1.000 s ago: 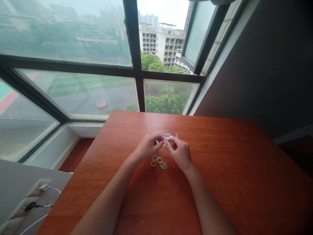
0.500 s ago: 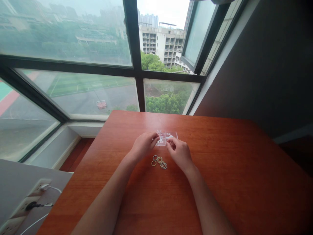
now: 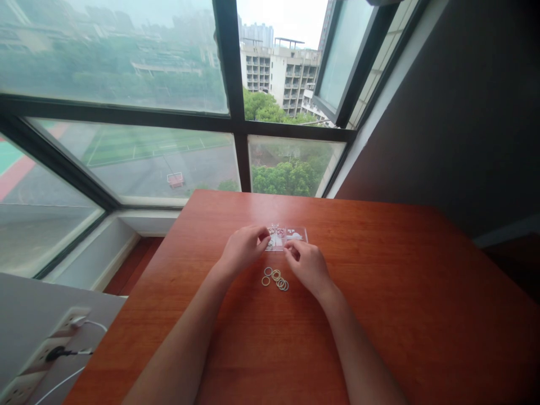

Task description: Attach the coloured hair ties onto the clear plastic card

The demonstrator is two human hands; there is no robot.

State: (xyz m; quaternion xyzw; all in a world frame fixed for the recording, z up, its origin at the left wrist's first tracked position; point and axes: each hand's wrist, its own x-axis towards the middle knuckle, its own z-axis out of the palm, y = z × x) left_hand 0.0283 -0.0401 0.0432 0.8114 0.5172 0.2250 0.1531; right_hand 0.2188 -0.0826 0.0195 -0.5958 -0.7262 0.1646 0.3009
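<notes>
A small clear plastic box (image 3: 277,246) lies on the table, its see-through lid (image 3: 302,231) folded out to the right. Small reddish bits (image 3: 280,231) show in its back compartments. My left hand (image 3: 246,247) is at the box's left side, thumb and fingers closed together. A pale ring (image 3: 270,244) shows right by those fingertips; whether they grip it I cannot tell. At the front right of the box, my right hand (image 3: 309,262) is curled with its fingertips pinched. What it holds, if anything, is too small to make out. Several pale rings (image 3: 276,275) lie between my wrists.
The reddish-brown wooden table (image 3: 379,270) reaches up to the windows (image 3: 291,166) at the back. A dark wall (image 3: 455,129) rises on the right. At the lower left, cables (image 3: 70,353) are plugged into wall sockets (image 3: 40,357).
My left hand has drawn slightly left, uncovering more of the box's front. My right hand's fingertips have shifted a little left and down. The rings on the table have stayed put.
</notes>
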